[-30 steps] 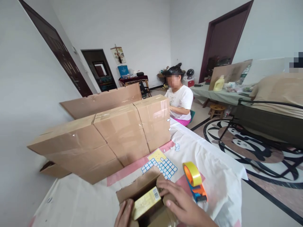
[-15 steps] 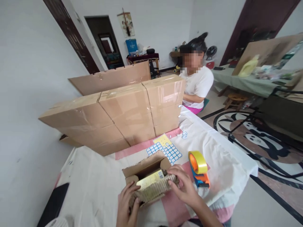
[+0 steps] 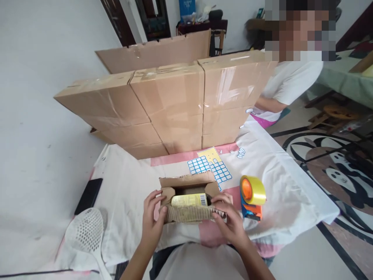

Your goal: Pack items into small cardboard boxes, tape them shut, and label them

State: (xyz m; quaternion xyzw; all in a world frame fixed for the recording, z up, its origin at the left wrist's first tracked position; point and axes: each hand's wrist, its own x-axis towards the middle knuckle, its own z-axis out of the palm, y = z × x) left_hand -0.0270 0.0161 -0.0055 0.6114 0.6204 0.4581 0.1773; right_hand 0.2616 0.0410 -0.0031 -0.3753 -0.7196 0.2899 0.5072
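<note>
A small open cardboard box (image 3: 189, 215) with ragged flaps sits on the cloth in front of me. Inside lies a yellow-labelled package (image 3: 186, 200) with a barcode at its right end; its lower part is hidden by the front flap. My left hand (image 3: 153, 217) grips the box's left end, thumb on the front flap and fingers at the side. At the right end my right hand (image 3: 230, 219) has its thumb on the frayed corrugated edge and fingers over the corner. To the right stands an orange and blue tape dispenser (image 3: 253, 212) with a yellow tape roll (image 3: 256, 190).
Behind the box lies a sheet of blue-edged labels (image 3: 199, 165). A row of taped cartons (image 3: 171, 101) walls off the table's far side. A white slotted ladle (image 3: 87, 229) and a black flat object (image 3: 89, 196) lie left. Another person (image 3: 297, 81) sits beyond the cartons.
My view has tipped down, bringing the slotted ladle fully into sight. The box has turned squarer to me. My left hand has shifted from the front corner up to the left end.
</note>
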